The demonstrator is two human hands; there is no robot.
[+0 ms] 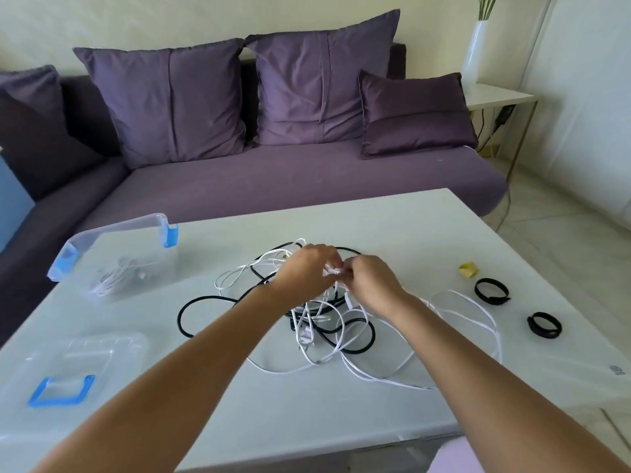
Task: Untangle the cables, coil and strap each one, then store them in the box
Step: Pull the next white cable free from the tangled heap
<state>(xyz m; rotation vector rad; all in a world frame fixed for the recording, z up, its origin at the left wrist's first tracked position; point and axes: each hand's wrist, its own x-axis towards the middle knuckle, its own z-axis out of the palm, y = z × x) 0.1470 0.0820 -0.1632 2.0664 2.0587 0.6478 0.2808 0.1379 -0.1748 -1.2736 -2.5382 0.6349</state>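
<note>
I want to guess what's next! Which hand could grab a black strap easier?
Probably right. Both hands pinch the tangled white cable, but the right hand is nearer the two black fabric loop straps; the left hand would cross over.

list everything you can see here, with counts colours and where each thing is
white cables: count unclear, white, tangled at table centre
black cable: at least one, black, in the same tangle
box: one, clear with blue clips, far left of table
coiled cable: one, white, inside the box
lid: one, clear with blue handle, near left of table
straps: two, black, right side of table
small folded item: one, yellow, beyond the straps
table: one, white, foreground
sofa: one, purple, behind the table
cushions: four, purple, on the sofa
vase: one, white, on a side table far right
left hand: pinches white cables above the tangle
right hand: pinches white cables, beside the left
</note>
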